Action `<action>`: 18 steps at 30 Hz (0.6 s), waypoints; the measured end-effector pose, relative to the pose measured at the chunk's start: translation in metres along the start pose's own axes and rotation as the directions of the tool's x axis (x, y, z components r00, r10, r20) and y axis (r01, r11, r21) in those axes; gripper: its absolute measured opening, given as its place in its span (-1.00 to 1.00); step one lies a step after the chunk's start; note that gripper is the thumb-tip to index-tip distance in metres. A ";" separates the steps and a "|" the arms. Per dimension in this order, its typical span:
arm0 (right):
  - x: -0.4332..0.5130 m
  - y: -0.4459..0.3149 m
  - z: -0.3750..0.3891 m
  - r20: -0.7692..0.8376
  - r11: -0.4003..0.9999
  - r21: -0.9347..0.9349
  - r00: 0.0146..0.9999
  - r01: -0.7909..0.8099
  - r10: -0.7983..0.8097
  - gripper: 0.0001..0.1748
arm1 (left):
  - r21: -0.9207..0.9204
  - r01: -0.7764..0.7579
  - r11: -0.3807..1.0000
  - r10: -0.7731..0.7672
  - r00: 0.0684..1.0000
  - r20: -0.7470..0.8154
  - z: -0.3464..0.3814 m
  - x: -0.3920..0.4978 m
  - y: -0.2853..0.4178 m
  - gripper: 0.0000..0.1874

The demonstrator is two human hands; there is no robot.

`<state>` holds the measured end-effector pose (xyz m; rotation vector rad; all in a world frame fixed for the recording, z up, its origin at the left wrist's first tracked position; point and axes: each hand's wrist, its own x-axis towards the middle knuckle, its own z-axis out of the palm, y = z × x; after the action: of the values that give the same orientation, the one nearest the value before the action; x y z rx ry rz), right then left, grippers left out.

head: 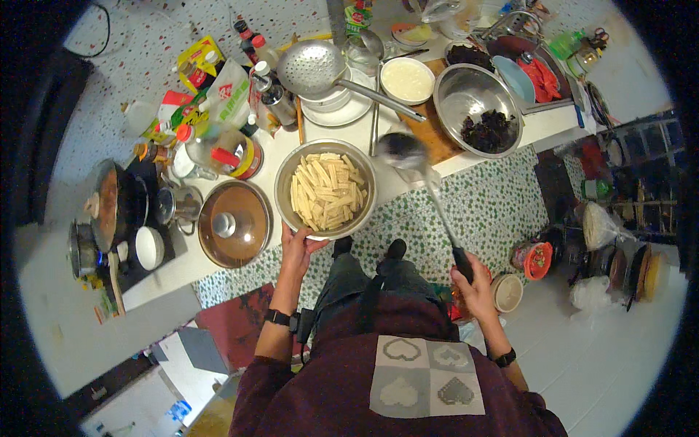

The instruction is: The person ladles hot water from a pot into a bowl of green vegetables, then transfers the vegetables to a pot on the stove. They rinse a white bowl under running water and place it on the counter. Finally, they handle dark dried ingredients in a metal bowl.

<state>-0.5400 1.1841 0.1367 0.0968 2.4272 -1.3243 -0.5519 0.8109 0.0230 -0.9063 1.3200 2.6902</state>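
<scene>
My left hand point(299, 247) grips the near rim of a stainless steel bowl point(282, 206) at the counter's front edge. Pale yellow cut strips of food point(327, 191) fill much of it. In my right hand point(476, 283) is the black handle of a long metal cooking utensil point(441, 210); its broad head is blurred, so ladle or turner is unclear. That head hovers right of the bowl, apart from it. Farther right, a larger steel bowl point(453, 101) holds dark, wood-ear-like pieces point(489, 131), partly over a wooden cutting board point(428, 134).
A perforated skimmer point(311, 68) rests over stacked white dishes point(341, 114). Left of my bowl sits a glass-lidded pan point(251, 218). Bottles and an oil jug point(218, 145) crowd the back. A wok point(106, 202) and a white bowl point(149, 248) stand by the stove.
</scene>
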 end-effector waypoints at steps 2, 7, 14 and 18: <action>0.026 -0.007 0.009 0.013 0.884 -0.333 0.939 0.329 -0.345 -0.51 | -0.069 -0.022 0.997 0.022 1.000 0.004 0.008 -0.005 -0.010 -0.25; 0.080 -0.028 0.053 0.171 0.653 -0.550 0.835 0.521 -0.522 -0.38 | -0.112 -0.031 0.993 0.024 0.998 -0.060 0.022 -0.013 -0.021 -0.27; 0.100 -0.050 0.073 0.335 0.405 -0.722 0.795 0.561 -0.505 -0.26 | -0.083 -0.013 0.996 0.009 0.999 -0.041 0.013 -0.012 -0.022 -0.29; 0.081 -0.047 0.049 0.353 0.417 -0.657 0.744 0.629 -0.567 -0.21 | -0.149 -0.028 0.988 0.027 1.000 -0.005 0.004 -0.008 -0.027 -0.34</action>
<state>-0.6115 1.1085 0.1216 -1.1402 2.8290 -0.3461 -0.5403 0.8335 0.0091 -0.9103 1.1525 2.8418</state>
